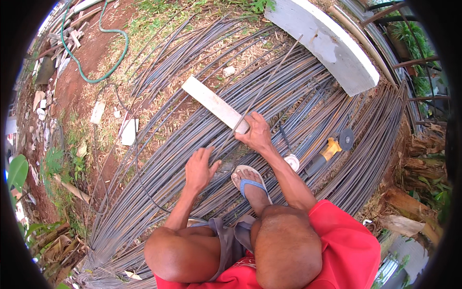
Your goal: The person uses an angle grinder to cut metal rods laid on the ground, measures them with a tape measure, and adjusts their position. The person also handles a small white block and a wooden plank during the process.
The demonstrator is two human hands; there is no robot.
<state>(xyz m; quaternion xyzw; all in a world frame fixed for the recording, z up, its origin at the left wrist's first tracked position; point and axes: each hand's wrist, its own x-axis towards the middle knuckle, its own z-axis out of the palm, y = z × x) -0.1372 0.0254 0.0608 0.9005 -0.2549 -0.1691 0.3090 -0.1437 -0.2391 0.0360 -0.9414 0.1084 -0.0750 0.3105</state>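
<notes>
Fingers of my right hand (256, 132) are closed on a thin steel rod (274, 76) at the near end of a pale, narrow board (209, 101), which lies across long bundled steel rods (168, 149). My left hand (199, 168) is open just below and left of it, fingers spread over the rods near that same rod's lower length. My sandalled foot (248, 185) is on the rods between my forearms. A yellow angle grinder (332, 147) and a round white object (292, 163) lie on the rods to the right.
A long concrete slab (327, 45) lies at the upper right beside fencing and plants. A green hose (82, 58), white scraps (129, 132) and rubble are on the soil at left. A dark cable (137, 159) loops over the left rods. Dry banana trunks (414, 202) stand at right.
</notes>
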